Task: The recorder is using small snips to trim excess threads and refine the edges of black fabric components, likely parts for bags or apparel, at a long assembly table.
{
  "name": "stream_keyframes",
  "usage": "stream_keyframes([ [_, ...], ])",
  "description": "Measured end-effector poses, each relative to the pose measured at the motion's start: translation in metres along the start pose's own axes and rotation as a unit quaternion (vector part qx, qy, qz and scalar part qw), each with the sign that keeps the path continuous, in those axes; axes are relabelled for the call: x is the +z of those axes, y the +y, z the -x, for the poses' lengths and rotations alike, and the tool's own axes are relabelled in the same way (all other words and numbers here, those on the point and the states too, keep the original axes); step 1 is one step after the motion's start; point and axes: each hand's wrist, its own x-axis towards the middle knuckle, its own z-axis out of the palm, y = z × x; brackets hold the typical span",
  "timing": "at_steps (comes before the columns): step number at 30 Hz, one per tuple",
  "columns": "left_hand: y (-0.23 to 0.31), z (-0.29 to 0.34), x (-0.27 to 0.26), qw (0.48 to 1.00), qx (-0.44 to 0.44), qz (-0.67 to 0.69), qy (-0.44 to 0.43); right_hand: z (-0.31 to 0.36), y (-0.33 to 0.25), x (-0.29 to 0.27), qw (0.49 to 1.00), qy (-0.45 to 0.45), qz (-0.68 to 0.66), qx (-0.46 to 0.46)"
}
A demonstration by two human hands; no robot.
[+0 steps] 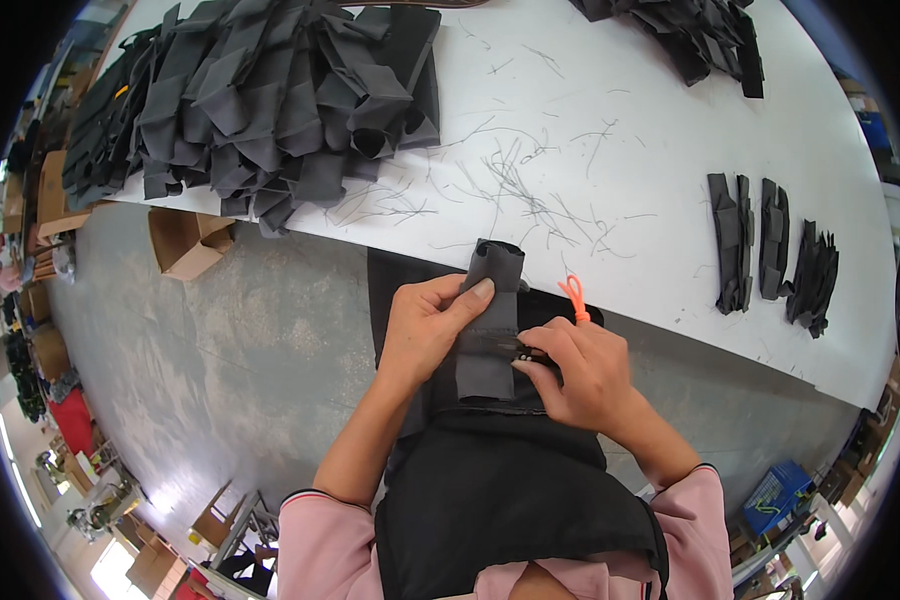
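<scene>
My left hand (425, 325) is closed on a black fabric strip (488, 370), thumb on its front, holding it upright over my lap at the table's edge. The strip's top end curls over and a seam crosses its middle. In my right hand (585, 375) is a small dark cutting tool, probably thread snips (530, 352), mostly hidden by the fingers. Its tip is at the strip's right edge, near the seam. An orange cord loop (574, 298) sticks up beyond that hand.
Loose thread ends (520, 190) lie scattered on the white table (650, 190). A big heap of black fabric strips (260, 100) covers its far left; another pile (690, 40) lies far right. Several bundled strips (732, 245) are at right. A cardboard box (185, 245) stands below the left edge.
</scene>
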Motion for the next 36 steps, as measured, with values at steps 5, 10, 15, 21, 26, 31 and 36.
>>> stream_keyframes([
  [5, -0.004, 0.001, 0.002, 1.0, -0.006, 0.012, -0.018, -0.001, 0.001, -0.006, 0.802, -0.024, -0.521, 0.292],
  [10, -0.007, 0.0, 0.003, 0.999, 0.003, 0.044, -0.014, 0.011, -0.003, -0.001, 0.951, 0.009, -0.21, 0.228],
  [15, -0.009, 0.001, 0.002, 1.0, 0.004, 0.01, -0.005, 0.009, -0.009, -0.005, 0.993, 0.005, -0.039, 0.108],
  [21, -0.005, 0.002, 0.005, 0.999, 0.013, 0.036, 0.006, 0.007, -0.008, -0.001, 0.998, 0.005, -0.016, 0.064],
  [26, -0.006, 0.002, 0.006, 0.999, 0.01, 0.036, 0.006, 0.008, -0.008, 0.001, 0.99, 0.016, -0.078, 0.115],
  [31, -0.008, 0.002, 0.007, 1.0, 0.016, 0.005, 0.002, 0.005, -0.011, 0.001, 0.994, 0.01, -0.035, 0.102],
  [36, -0.007, 0.002, 0.009, 1.0, 0.026, 0.003, 0.007, 0.002, -0.012, -0.001, 0.997, 0.009, 0.004, 0.072],
])
